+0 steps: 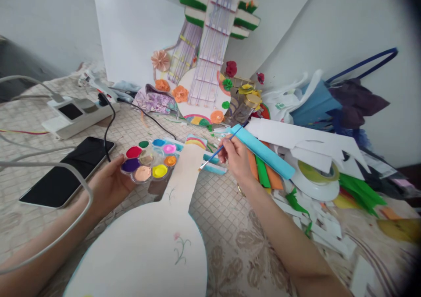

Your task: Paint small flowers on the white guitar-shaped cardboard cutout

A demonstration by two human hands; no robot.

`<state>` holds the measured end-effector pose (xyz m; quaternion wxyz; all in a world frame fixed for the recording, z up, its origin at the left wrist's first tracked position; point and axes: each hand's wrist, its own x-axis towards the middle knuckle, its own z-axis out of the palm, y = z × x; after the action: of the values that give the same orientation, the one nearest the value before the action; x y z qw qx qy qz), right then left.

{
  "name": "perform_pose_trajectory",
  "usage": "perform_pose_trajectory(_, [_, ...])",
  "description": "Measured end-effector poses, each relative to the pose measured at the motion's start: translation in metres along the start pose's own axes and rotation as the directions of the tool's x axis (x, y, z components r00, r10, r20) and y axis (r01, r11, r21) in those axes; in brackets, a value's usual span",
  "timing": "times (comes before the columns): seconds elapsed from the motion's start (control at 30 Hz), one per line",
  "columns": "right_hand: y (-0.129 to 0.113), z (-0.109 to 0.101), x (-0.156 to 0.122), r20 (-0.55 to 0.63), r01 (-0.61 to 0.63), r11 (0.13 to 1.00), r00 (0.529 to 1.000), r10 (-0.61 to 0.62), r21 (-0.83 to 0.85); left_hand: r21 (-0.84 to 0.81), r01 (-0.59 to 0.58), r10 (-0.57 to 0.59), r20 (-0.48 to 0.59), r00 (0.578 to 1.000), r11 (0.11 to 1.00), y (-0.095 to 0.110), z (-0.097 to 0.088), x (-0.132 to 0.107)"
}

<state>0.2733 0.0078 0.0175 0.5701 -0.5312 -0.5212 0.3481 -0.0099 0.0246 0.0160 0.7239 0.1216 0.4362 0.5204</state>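
Observation:
My left hand [120, 174] grips the edge of a clear round paint palette [148, 159], whose wells hold red, green, blue, pink, orange, yellow, peach and purple paint. Between the fingers of my right hand [235, 154] is a thin blue paintbrush [217, 150], its tip at the right edge of the cutout's neck. I cannot tell whether the bristles touch it. This white guitar-shaped cutout [148, 249] lies flat on the table before me. A small rainbow [196, 142] is painted at the neck's top, and a pink flower with a stem [179, 244] on the body.
A decorated paper guitar [210, 69] leans against the wall behind. To the left are a dark-screened tablet [69, 172], a power strip [79, 117] and loose cables. Coloured paper rolls [263, 150], tape [315, 174] and paper scraps [329, 231] clutter the right.

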Motion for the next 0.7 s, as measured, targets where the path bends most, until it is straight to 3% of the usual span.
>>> perform_pose_trajectory(0.13, [0.000, 0.005, -0.003, 0.195, -0.094, 0.996, 0.976, 0.094, -0.005, 0.001, 0.003, -0.003, 0.004, 1.000, 1.000, 0.000, 0.001, 0.000])
perform_pose_trajectory(0.33, [-0.001, 0.002, -0.001, -0.011, 0.007, 0.998, 1.000, -0.008, -0.059, -0.006, 0.010, -0.010, -0.021, 1.000, 1.000, 0.002, 0.004, -0.002])
perform_pose_trajectory(0.53, [-0.002, 0.013, -0.011, 0.248, -0.111, 0.994, 0.963, 0.105, 0.011, 0.004, 0.005, -0.005, -0.011, 1.000, 1.000, 0.002, 0.002, -0.001])
perform_pose_trajectory(0.6, [-0.001, 0.010, -0.009, 0.182, -0.040, 0.998, 0.982, 0.047, -0.044, 0.007, 0.003, -0.003, -0.006, 1.000, 1.000, 0.001, 0.002, -0.001])
perform_pose_trajectory(0.7, [-0.002, 0.003, -0.004, -0.026, 0.084, 0.986, 0.996, -0.089, -0.143, -0.008, 0.006, -0.006, -0.006, 1.000, 1.000, 0.001, 0.003, -0.002])
